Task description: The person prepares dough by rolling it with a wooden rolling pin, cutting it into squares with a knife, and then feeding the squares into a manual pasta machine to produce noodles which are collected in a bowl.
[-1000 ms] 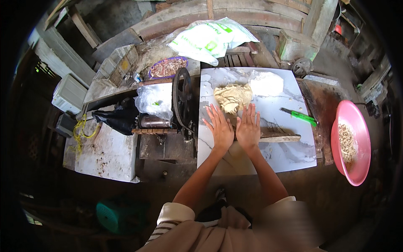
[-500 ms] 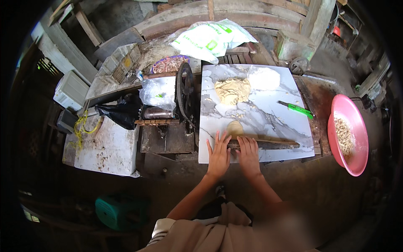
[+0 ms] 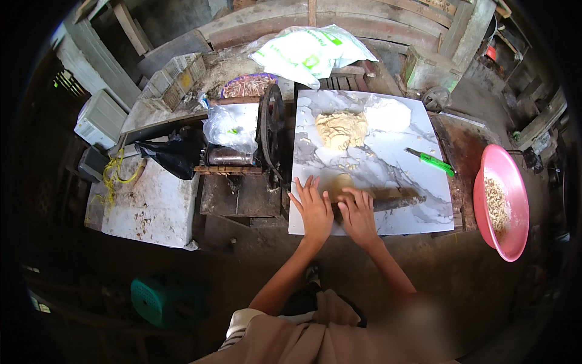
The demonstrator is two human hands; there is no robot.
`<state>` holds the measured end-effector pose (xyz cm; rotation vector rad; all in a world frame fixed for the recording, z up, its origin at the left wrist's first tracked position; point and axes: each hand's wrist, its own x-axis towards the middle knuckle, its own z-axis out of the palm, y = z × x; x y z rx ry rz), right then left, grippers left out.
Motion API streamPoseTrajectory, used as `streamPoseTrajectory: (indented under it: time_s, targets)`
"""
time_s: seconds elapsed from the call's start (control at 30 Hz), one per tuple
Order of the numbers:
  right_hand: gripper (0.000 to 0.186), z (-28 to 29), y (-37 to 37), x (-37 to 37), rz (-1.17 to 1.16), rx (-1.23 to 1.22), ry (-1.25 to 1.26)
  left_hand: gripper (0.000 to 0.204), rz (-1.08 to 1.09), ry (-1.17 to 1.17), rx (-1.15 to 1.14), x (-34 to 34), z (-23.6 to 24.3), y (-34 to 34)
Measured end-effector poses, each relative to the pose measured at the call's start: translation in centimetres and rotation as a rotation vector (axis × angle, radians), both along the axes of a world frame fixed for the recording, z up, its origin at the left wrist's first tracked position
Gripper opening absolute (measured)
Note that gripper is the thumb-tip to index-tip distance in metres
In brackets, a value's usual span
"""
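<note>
On the marble-patterned board (image 3: 388, 164) a small pale piece of dough (image 3: 342, 181) lies just beyond my hands. A long brown wooden stick (image 3: 397, 198), smeared by motion, reaches rightward from under my fingers. My left hand (image 3: 315, 209) is spread flat at the stick's left end. My right hand (image 3: 359, 213) rests over the stick with its fingers stretched out, close beside the left. Neither hand is wrapped round it. Farther off sits a big lump of dough (image 3: 341, 130), with scraps around it. A heap of white flour (image 3: 388, 114) lies to its right.
A green utility knife (image 3: 436, 162) lies at the board's right. Beyond stands a pink basin (image 3: 518, 206) with pale pieces inside. At the left is a roller machine with a large wheel (image 3: 271, 130). White sacks (image 3: 315, 54) and a crate (image 3: 173, 82) are at the back.
My hands have shifted slightly away from me, and the right hand's fingers have risen a little toward the dough piece. The wooden stick has moved a little farther off and is blurred.
</note>
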<state>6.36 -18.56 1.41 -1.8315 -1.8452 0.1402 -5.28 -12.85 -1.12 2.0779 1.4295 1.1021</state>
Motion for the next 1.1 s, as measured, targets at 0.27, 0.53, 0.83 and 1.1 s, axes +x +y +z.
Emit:
streamPoseTrajectory:
  time_s: [0.27,0.53,0.83,1.1]
  targets:
    - [0.04,-0.2,9.0,-0.5,-0.275,0.25,-0.343,0.044,0.176,0.108,0.1,2.4,0.1,7.6]
    - [0.052,-1.4,3.9,-2.4,-0.239,0.067,-0.34,0.05,0.032,0.064,-0.041,0.3,-0.2,3.0]
    - [0.055,-0.7,6.5,-1.0,-0.225,0.076,-0.397,0.05,0.046,0.1,-0.002,1.2,0.1,5.1]
    - [0.059,-0.9,8.4,-0.9,-0.331,0.094,-0.345,0.047,0.008,0.008,0.026,2.0,-0.9,7.5]
